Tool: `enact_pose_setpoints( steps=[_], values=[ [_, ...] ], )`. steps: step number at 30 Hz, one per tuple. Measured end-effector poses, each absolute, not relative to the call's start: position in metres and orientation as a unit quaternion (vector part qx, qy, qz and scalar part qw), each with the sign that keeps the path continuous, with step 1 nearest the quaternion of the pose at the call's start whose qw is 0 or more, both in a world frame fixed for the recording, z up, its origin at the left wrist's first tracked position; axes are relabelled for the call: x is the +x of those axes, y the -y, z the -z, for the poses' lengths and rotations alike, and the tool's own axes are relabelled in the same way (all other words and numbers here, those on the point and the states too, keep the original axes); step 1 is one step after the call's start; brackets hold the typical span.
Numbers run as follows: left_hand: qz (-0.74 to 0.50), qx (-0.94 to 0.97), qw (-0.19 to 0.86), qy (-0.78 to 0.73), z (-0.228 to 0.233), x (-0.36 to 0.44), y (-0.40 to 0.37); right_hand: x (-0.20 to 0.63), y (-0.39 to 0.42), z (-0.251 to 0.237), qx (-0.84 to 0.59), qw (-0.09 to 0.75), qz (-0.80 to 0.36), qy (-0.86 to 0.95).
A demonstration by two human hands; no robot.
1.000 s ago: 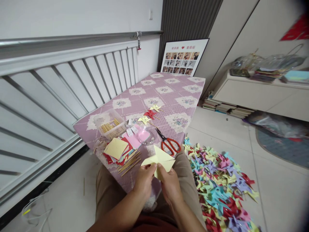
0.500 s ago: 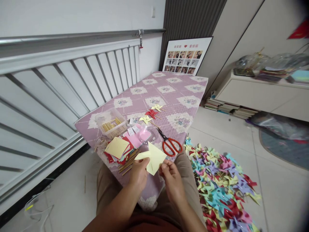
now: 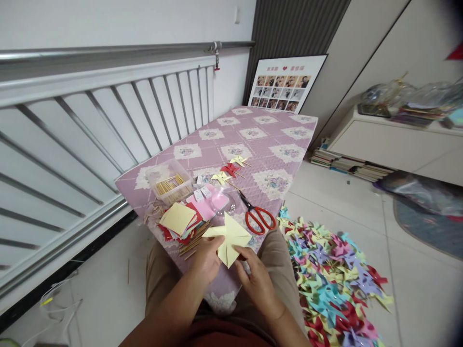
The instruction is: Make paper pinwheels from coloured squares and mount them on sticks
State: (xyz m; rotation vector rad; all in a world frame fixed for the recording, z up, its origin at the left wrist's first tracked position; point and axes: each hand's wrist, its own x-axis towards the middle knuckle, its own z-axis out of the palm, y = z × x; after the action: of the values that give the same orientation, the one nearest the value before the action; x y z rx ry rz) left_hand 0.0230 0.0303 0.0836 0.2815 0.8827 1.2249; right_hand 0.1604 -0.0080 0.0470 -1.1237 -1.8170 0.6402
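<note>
A cut yellow paper square [image 3: 228,237] is held over the near edge of the purple-covered table [image 3: 253,144]. My left hand [image 3: 207,258] pinches its left side. My right hand [image 3: 253,274] touches its lower right edge with the fingertips. Just beyond the paper lie a stack of coloured paper squares [image 3: 178,220], several thin wooden sticks [image 3: 193,238] and red-handled scissors [image 3: 257,216]. Three finished small pinwheels [image 3: 228,170] rest further up the table.
A clear box of sticks [image 3: 170,184] and a clear round lid [image 3: 226,205] sit by the paper stack. A large heap of coloured pinwheels [image 3: 333,274] covers the floor on the right. A metal railing [image 3: 90,125] runs along the left. A photo board [image 3: 285,84] leans at the table's far end.
The yellow paper has turned and come lower toward the table edge. My right hand has shifted from pinching its lower edge to touching it from below right. The view has drifted slightly.
</note>
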Motion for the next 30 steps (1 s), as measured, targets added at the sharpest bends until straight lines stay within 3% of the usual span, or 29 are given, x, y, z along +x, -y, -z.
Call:
enact_pose_setpoints(
  steps=[4,14,30],
  values=[
    [-0.553,0.133,0.713,-0.409,-0.085,0.025,-0.027,0.162,0.007,-0.046,-0.467,0.466,-0.258,0.706],
    [-0.548,0.174,0.705,-0.415,-0.093,0.035,-0.020,0.155,0.006,-0.058,-0.514,0.496,-0.403,0.573],
    [-0.559,0.193,0.674,-0.444,-0.085,0.037,-0.015,0.154,0.001,-0.059,-0.546,0.511,-0.374,0.549]
  ],
)
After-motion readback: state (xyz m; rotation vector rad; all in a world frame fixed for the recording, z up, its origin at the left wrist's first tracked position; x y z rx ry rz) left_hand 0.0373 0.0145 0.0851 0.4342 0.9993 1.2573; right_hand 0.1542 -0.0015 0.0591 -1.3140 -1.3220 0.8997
